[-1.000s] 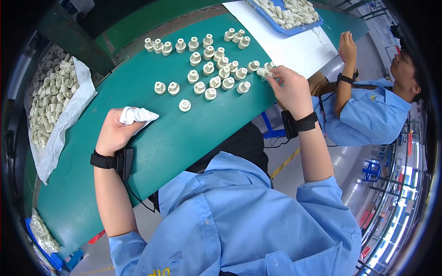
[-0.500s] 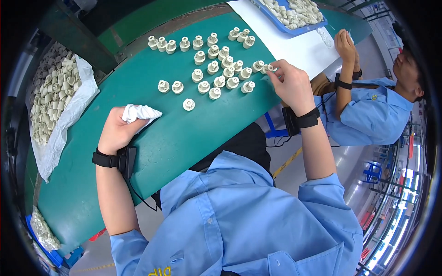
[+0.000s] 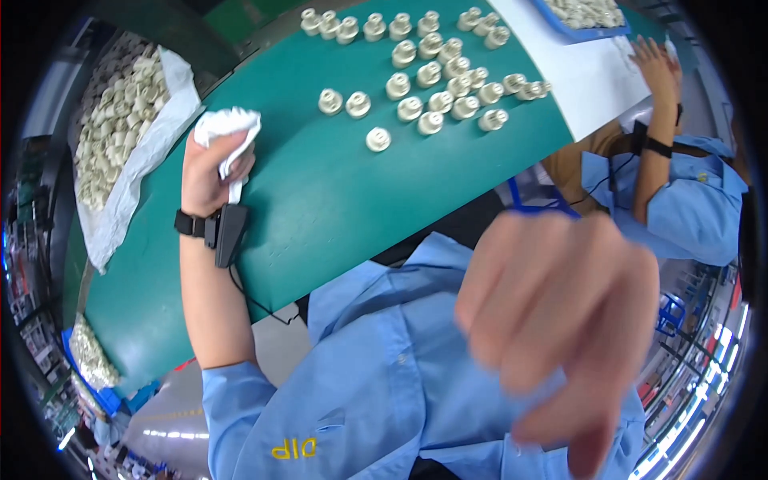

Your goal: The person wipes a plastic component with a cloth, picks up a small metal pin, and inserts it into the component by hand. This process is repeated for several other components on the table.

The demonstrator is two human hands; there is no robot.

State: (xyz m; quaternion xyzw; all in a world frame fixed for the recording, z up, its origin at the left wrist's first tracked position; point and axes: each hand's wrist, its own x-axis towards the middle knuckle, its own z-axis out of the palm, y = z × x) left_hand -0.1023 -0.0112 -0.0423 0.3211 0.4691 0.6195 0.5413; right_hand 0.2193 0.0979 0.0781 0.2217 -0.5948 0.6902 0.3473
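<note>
Cloth [image 3: 228, 128] stays out of use, balled in my clenched left hand [image 3: 212, 172]; my right hand [image 3: 560, 320] hangs blurred, grip unreadable. Wiping step, I judge: next needs one white knob [image 3: 378, 139].

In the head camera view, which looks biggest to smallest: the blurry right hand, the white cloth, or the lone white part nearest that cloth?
1. Right hand: biggest, but close to the camera, so inflated.
2. White cloth, bunched in the left hand.
3. Lone white part: smallest.
</note>
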